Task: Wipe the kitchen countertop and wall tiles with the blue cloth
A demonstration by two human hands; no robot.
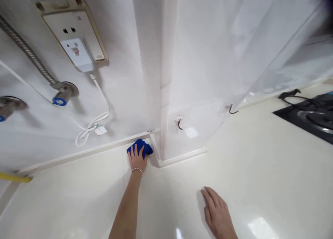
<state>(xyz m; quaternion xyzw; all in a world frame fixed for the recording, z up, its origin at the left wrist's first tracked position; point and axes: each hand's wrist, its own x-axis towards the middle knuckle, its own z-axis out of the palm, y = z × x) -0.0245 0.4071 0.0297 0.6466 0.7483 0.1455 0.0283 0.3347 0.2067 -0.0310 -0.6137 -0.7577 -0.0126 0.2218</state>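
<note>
My left hand point(137, 160) presses a blue cloth point(147, 148) onto the white countertop point(91, 201), in the corner where the wall meets a jutting column. Its fingers are spread over the cloth, and a thin bracelet point(137, 170) circles the wrist. The cloth touches the raised white edging point(182, 157) at the foot of the wall. Lower right, my right hand point(216, 211) rests on the countertop with fingers stretched out and holds nothing.
A wall socket point(91, 34) carries a white plug point(77, 54) with a bundled cord point(91, 126). Left are blue-capped valves point(63, 95) and a yellow pipe point(15, 177). A black gas hob point(312, 110) stands right. Short wires point(179, 124) poke from the column.
</note>
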